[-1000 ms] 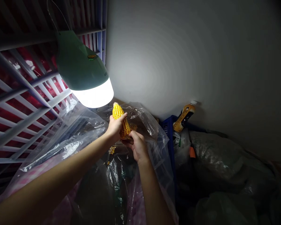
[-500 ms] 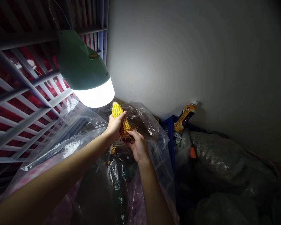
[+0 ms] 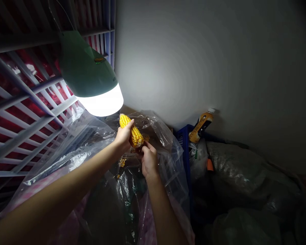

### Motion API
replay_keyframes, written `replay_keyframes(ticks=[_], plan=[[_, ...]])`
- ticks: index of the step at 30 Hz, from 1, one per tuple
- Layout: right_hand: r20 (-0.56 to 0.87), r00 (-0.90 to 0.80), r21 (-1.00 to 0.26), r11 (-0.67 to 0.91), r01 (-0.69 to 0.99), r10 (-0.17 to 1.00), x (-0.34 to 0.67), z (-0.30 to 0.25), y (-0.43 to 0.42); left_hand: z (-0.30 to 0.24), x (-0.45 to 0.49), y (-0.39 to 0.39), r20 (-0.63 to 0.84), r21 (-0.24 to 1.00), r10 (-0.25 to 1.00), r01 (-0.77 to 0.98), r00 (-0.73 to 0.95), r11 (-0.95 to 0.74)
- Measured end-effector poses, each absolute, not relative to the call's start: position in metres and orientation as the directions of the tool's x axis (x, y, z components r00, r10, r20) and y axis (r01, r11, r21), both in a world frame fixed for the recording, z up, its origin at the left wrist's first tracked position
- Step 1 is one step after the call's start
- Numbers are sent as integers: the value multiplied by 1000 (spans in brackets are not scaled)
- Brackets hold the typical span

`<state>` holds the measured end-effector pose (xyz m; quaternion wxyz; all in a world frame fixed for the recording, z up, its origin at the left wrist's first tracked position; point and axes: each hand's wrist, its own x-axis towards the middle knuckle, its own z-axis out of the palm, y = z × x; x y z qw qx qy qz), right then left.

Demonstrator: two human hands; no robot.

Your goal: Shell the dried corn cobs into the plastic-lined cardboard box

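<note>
Now, the left hand [image 3: 123,135] has a firm wrap on the ear of yellow corn [image 3: 135,133], fingers curled round its near side and the thumb lying across the top of the rows. It's closed as far as the thick ear allows. Over to the right hand [image 3: 150,158], and that one is half curled, thumb and forefinger drawn in close at the ear's lower end; whether those fingertips touch the kernels or sit just beside them, I can't tell, nor whether anything is pinched there. So the ear itself lies between the two, tilted, its narrow tip pointing up and away to the left beyond the left hand, its blunt end dipping toward the right hand's fingers. Underneath, loose corn kernels [image 3: 122,162] rest in a small cluster on the clear plastic sheeting [image 3: 173,182], just left of the right hand, with more scattered kernels [image 3: 146,138] beyond it. And up above the tip, just clear of it, hangs the lit green lamp [image 3: 90,76], throwing white light straight down over both hands and the corn.
</note>
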<state>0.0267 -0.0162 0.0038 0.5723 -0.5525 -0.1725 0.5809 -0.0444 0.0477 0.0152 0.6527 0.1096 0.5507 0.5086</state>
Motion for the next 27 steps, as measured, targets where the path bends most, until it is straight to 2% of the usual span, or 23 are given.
replay_keyframes(ticks=[2,5,10,27], plan=[[-465,218,-798,-300,-522,858,27,6,-17,16,-46,49,-607,707,782,-544,-138,452],[-502,110,-735,-356,-577,858,28,10,-18,17,-45,48,-526,783,833,-481,-170,396],[-454,144,-786,-318,-530,880,28,10,-18,21,-42,44,-526,789,834,-458,-163,408],[-490,193,-818,-371,-440,850,27,10,-16,16,-39,38,-515,774,851,-483,-104,409]])
